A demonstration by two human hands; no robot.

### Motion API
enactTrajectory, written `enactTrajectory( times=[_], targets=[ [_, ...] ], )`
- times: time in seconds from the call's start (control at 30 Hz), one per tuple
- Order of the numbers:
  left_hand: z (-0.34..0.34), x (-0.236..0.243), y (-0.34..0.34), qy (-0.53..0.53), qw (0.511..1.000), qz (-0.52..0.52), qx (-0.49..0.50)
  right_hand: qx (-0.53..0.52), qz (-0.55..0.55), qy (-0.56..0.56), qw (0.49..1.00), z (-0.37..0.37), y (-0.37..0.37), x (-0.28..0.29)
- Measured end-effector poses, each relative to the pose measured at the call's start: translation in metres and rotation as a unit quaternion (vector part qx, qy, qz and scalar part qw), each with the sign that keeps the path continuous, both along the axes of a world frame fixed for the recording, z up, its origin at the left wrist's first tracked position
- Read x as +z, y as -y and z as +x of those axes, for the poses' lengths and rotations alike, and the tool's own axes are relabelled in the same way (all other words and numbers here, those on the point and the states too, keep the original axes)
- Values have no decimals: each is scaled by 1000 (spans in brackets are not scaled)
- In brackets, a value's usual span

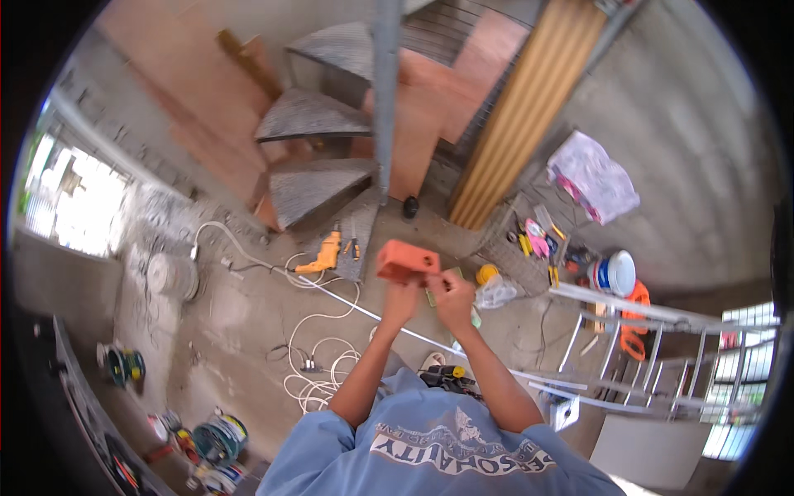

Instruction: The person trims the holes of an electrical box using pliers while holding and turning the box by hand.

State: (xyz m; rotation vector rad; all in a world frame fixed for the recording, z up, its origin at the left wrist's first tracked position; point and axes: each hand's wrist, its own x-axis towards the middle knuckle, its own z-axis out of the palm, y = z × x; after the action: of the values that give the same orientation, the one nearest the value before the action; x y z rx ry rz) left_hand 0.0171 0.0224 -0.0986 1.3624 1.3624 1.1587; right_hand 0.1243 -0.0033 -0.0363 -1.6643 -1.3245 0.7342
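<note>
Taking the clock face as centred on the box, with 12 pointing away from the person: far out at 9 o'clock stands a pale bucket, and toward 10 rise the grey stair treads. Nearer in, at 9, a yellow drill lies on its side, unhandled, with two small screwdrivers just beside it. At 7, a white cable sprawls in loose loops on the floor.

At the centre, the left hand grasps the underside of an orange box — hollow, with a dark hole showing at its right end — and holds it up clear of the floor. The right hand sits at about 5, its fingers bunched against the box's lower right corner; whether they pinch some small part too is too blurred to tell.

As to progress, the box is in hand and off every surface, fixed to nothing that shows. The work seems to be at a handling stage, with drill and screwdrivers laid by; how much is left cannot be judged.

Out at 3 come a yellow roll, a pink item among hand tools, and a white bucket; between 3 and 4, a metal ladder.
</note>
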Motion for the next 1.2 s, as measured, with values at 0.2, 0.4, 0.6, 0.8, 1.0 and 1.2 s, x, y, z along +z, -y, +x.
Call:
enactTrajectory(
  times=[0.2,0.4,0.6,0.8,1.0,1.2],
  targets=[
    [-27,-40,13,593,723,-354,-27,20,-125,-179,976,4,42,-41],
    [9,-55,59,600,717,-351,52,25,-176,-170,969,25,76,-74],
    [35,-107,99,568,722,-390,64,81,-139,-131,978,51,111,-145],
    [62,-194,112,496,755,-425,55,103,-218,-1,970,61,118,-239],
    [84,-314,90,449,798,-400,42,161,-134,99,973,83,86,-361],
    [108,-426,51,443,811,-382,17,135,-103,102,980,111,42,-488]
  ],
)
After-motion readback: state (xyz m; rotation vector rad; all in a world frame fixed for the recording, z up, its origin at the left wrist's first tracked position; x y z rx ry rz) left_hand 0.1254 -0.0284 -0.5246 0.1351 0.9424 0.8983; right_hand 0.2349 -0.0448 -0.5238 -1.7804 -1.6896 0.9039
